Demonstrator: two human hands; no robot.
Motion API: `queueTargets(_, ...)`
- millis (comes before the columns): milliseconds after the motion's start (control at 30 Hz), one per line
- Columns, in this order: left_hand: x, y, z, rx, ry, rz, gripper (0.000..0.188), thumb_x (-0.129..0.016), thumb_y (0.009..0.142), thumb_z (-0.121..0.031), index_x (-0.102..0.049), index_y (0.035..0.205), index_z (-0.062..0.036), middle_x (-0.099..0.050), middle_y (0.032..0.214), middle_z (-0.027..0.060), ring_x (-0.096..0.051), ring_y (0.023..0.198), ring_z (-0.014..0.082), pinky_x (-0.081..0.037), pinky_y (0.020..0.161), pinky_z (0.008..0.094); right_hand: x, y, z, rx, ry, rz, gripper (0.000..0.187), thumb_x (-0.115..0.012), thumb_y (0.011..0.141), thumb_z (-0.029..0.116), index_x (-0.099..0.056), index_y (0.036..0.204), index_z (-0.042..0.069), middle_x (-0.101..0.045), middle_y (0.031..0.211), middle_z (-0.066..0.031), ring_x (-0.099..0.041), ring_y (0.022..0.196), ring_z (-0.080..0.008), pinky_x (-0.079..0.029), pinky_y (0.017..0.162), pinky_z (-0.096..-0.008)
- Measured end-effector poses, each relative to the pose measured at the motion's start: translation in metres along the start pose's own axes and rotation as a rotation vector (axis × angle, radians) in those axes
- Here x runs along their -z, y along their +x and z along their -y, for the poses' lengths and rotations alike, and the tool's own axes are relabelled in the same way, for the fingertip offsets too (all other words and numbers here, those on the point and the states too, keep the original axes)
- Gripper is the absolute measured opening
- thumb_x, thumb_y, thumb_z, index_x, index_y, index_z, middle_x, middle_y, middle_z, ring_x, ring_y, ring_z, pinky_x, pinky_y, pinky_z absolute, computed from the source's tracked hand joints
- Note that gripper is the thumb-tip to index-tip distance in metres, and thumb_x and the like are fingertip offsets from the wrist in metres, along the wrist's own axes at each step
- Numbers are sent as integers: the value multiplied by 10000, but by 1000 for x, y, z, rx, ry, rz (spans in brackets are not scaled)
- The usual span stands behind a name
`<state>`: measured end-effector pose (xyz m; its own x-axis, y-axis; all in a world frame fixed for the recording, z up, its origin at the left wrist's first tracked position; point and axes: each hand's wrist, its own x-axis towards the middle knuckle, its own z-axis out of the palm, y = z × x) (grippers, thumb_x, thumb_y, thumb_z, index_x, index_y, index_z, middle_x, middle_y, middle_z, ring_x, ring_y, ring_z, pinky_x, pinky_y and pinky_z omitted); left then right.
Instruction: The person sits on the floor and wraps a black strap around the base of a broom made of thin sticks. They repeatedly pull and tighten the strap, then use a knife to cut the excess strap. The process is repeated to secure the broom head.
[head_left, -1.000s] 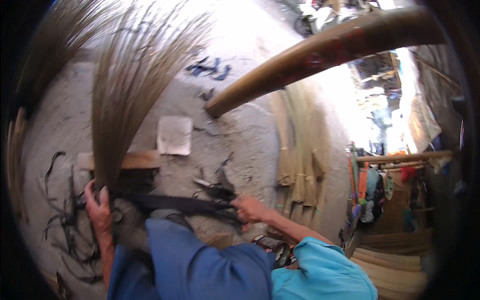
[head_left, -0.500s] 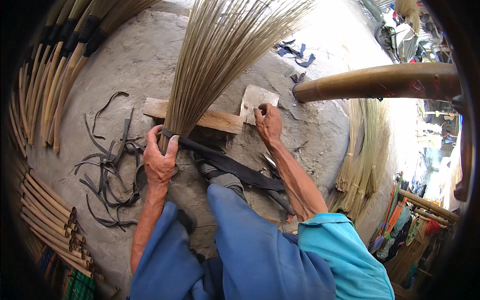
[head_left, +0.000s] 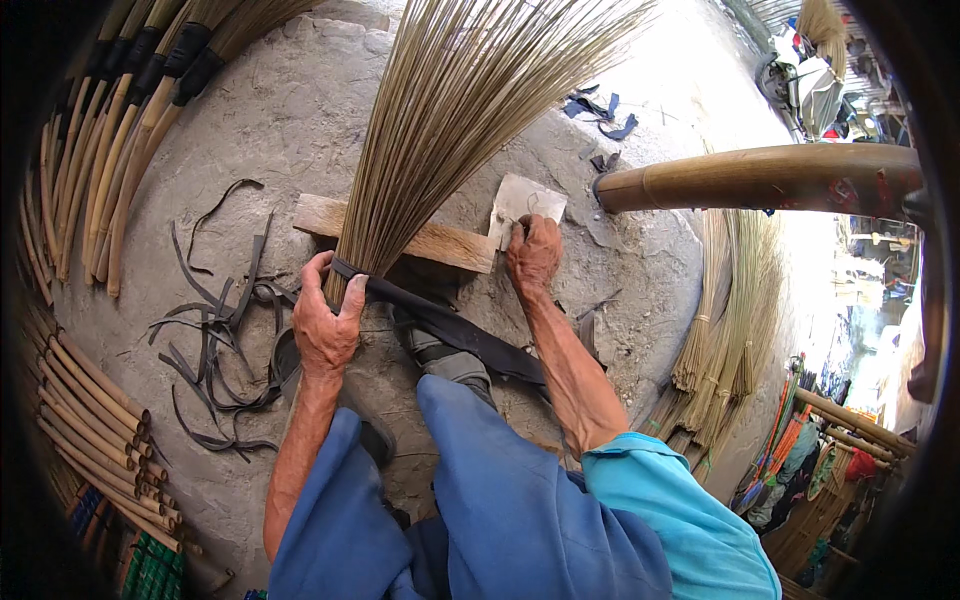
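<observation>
My left hand (head_left: pixel 327 318) is wrapped round the narrow base of a fanned bundle of stiff, straw-coloured broom bristles (head_left: pixel 425 140). A black rubber strip (head_left: pixel 455 328) circles that base beside my thumb; its long tail slants down to the right, over my foot and behind my right forearm. The bristles lean across a wooden block (head_left: pixel 455 246) on the ground. My right hand (head_left: pixel 533 252) is closed, its fingertips pinched at the lower edge of a pale flat piece (head_left: pixel 540 200). Whatever lies between those fingertips is too small or hidden to make out.
Loose black strips (head_left: pixel 215 345) lie tangled on the ground at left. Finished brooms (head_left: pixel 150 85) rest at upper left, above a stack of bamboo poles (head_left: pixel 95 400). A thick bamboo post (head_left: pixel 760 180) juts in from the right, near tied bristle bundles (head_left: pixel 725 340).
My right hand has drawn slightly left and down against the pale piece, its fingers more tightly curled. The left hand keeps its hold on the bristles. The whole view has shifted a little.
</observation>
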<state>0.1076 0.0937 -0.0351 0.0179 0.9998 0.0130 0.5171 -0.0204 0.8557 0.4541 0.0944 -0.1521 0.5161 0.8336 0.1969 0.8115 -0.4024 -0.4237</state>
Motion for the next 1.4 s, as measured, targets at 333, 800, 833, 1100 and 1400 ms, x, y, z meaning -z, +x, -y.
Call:
queueTargets(333,2,-2,-8,0,28,-23,605,-790,1032,-445,-591,1444,-49,-752,1220,239,-758,1111,427,-584,953,492,0,12,-13,108,23,-22,120,-707,997,143,-664,1050,44,-647,1002,-197,-660,983,-418,-504,850,-532)
queueTargets(800,2,-4,-2,-87,73,-71,666,-807,1005,-465,-576,1441,-18,-765,1117,256,-766,1020,460,-603,875,521,103,-43,150,99,572,409,128,-677,1051,76,-706,1152,3,-757,1072,-167,-749,988,-277,-595,880,-388)
queueTargets(833,1,-4,-2,-72,67,-71,669,-811,1001,-471,-579,1438,-21,-762,1145,255,-765,1021,461,-603,875,528,107,-45,163,226,601,398,131,-687,1033,60,-706,1151,5,-744,1058,-167,-748,974,-294,-596,871,-394)
queueTargets(1100,0,-5,1,-111,75,-106,674,-820,990,-475,-584,1437,-28,-754,1185,257,-762,1042,463,-608,868,529,114,-57,218,323,688,515,271,-706,955,-2,-636,1217,15,-706,1011,-199,-749,935,-367,-598,833,-453)
queueTargets(1400,2,-6,0,-100,76,-82,654,-810,1001,-430,-570,1460,-31,-742,1225,264,-743,1098,475,-593,913,534,116,-49,225,383,594,606,385,-688,930,-18,-553,1288,21,-683,909,-195,-738,838,-389,-583,774,-475)
